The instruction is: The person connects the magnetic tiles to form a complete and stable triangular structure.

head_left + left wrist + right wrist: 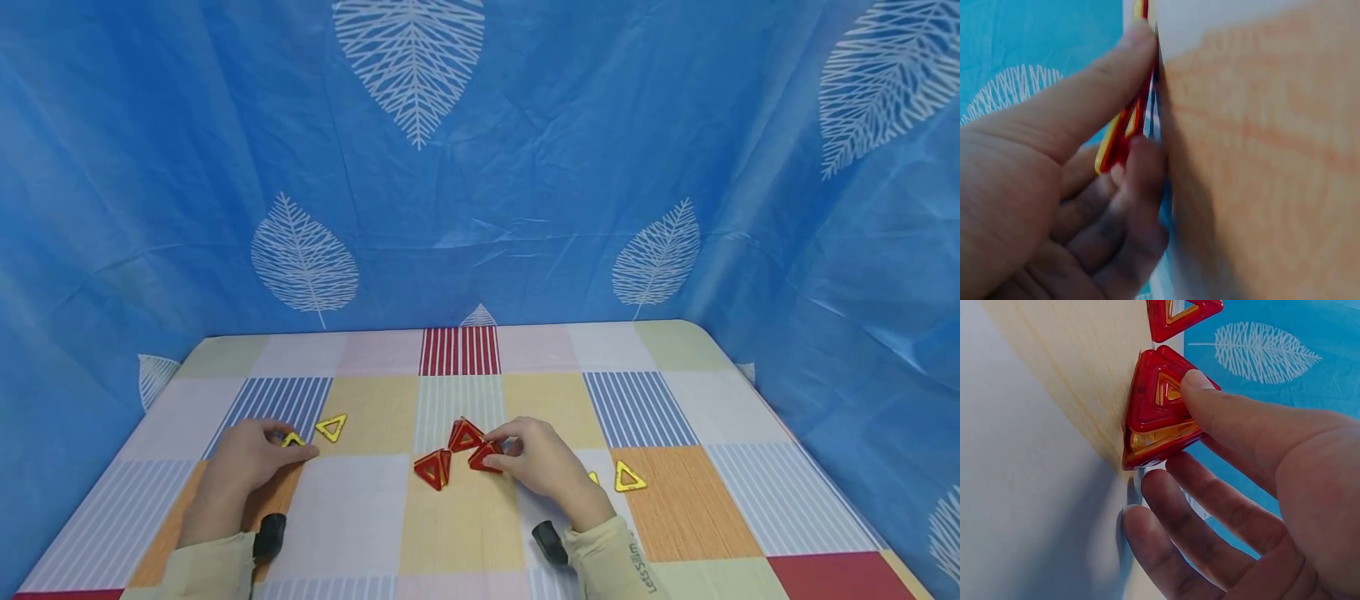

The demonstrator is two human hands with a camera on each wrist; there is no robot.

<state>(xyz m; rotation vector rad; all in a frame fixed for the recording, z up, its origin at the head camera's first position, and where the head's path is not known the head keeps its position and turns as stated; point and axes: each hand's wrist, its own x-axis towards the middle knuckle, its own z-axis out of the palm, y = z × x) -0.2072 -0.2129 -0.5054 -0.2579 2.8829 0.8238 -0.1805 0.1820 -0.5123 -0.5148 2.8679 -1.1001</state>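
At the left of the table my left hand point(251, 462) pinches a yellow triangle tile point(291, 439) low over the cloth. In the left wrist view the tile point(1105, 150) stands nearly edge-on between thumb and fingers, showing yellow and red along its edges. My right hand point(543, 458) grips a small red pyramid of triangle tiles point(483, 458), with the thumb on one face point(1144, 403); the fingertips behind it are partly hidden. Two more red pyramids, one at the left point(431, 470) and one behind point(465, 435), stand close by.
A loose yellow triangle point(332, 427) lies just beyond my left hand. Right of my right forearm lies another yellow triangle point(630, 477), with a further yellow piece point(594, 477) mostly hidden by the wrist. A blue leaf-print curtain point(480, 208) hangs behind the patchwork-covered table point(465, 533).
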